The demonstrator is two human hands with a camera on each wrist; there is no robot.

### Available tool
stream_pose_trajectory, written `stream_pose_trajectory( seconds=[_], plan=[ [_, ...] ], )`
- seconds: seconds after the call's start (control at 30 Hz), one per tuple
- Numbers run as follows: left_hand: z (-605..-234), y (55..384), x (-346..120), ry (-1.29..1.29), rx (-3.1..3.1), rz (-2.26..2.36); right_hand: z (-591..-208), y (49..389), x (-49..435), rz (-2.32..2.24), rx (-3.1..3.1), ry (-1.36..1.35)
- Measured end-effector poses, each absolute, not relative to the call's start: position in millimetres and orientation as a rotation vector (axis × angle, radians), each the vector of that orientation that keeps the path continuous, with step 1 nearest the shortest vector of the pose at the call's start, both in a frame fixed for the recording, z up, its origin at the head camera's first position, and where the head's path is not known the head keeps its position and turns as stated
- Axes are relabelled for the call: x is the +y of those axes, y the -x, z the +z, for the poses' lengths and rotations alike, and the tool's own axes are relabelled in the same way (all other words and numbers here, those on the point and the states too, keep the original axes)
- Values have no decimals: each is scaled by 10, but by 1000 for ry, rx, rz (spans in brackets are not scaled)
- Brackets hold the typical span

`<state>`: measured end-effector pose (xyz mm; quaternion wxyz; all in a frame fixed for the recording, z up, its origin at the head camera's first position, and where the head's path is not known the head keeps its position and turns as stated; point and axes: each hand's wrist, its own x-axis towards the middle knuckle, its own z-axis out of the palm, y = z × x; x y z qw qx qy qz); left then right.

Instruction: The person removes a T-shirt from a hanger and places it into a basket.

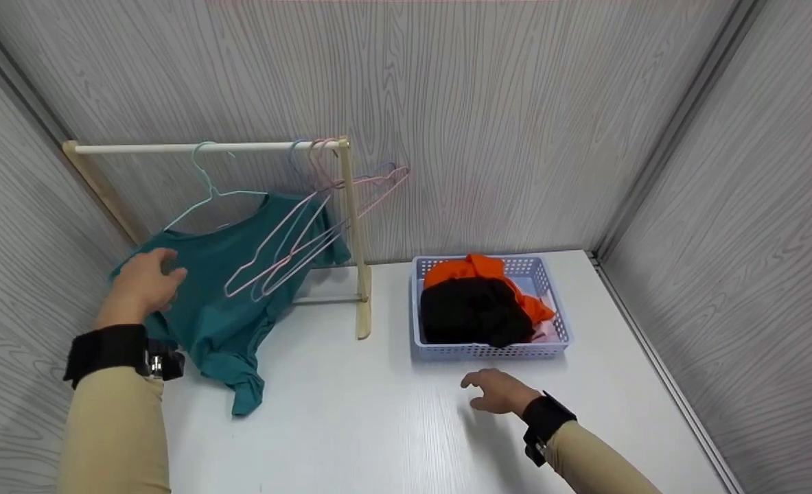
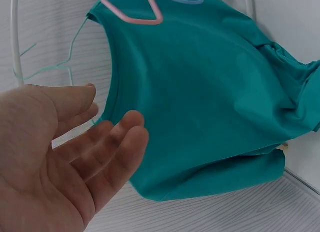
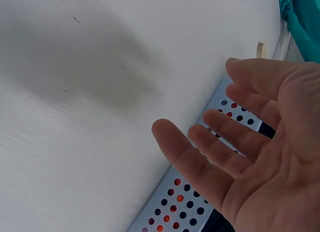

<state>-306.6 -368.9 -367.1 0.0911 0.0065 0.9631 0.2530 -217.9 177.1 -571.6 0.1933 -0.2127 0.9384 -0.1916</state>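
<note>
A teal T-shirt (image 1: 227,274) hangs from a mint-green hanger (image 1: 208,185) on the white rail of a small rack, its lower part trailing over the table. In front of the shirt's left shoulder is my left hand (image 1: 142,283), fingers loosely bent and holding nothing; the left wrist view shows the palm (image 2: 45,167) beside the neckline. My right hand (image 1: 500,391) hovers above the table, just in front of the light-blue basket (image 1: 488,353). Its fingers are spread and relaxed, with nothing in them. Black (image 1: 471,312) and orange (image 1: 478,267) clothes lie in the basket.
Pink hangers (image 1: 275,240) and a blue one hang at the right end of the rail (image 1: 152,148), near the wooden post (image 1: 353,226). A pink cloth (image 1: 546,329) shows at the basket's right side. Grey wood-grain walls (image 1: 488,123) enclose the white table (image 1: 351,425).
</note>
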Motion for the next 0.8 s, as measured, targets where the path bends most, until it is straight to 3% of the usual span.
stream_pose_trajectory(
  seconds=[0.53,0.8],
  plan=[
    [-3719,3167,-3937,180,2738,786,-5840,2051,1889,-565,2590,520],
    [-3740,3275,-3915,144,2842,577,-5907,2047,1930,-610,2553,459]
  ],
)
